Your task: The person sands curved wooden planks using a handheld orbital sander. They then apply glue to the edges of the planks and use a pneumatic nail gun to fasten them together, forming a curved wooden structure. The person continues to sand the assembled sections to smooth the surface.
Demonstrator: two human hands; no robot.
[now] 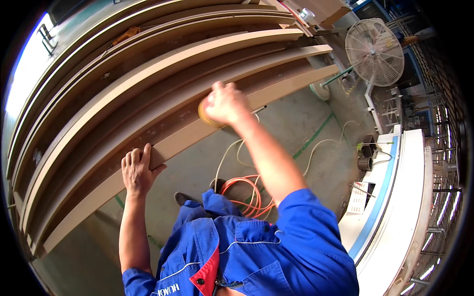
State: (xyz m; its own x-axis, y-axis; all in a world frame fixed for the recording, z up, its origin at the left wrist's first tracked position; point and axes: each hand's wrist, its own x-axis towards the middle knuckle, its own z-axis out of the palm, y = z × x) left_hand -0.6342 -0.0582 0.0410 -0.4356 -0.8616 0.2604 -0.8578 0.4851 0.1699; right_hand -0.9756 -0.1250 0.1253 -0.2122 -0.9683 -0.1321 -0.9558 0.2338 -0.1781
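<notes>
In front of me stretches a long curved beige panel [187,134], the nearest of several, with its narrow edge upward. My left hand [137,171] rests on this edge, its fingers extended over the top and its thumb apart. Farther right along the same panel, my right hand [224,104] is wrapped over a round sander with a yellow-orange rim [206,114]. The tool touches or nearly touches the panel's surface; the hand covers most of it, and some motion blur softens it. A thin pale hose [228,150] hangs below the right wrist.
More curved panels [163,64] stand in rows behind, with an orange tool [127,35] among them. A coiled orange hose [247,195] lies on the floor by my feet. A caged fan [374,52] stands at back right, and a long white curved piece [395,207] lies right.
</notes>
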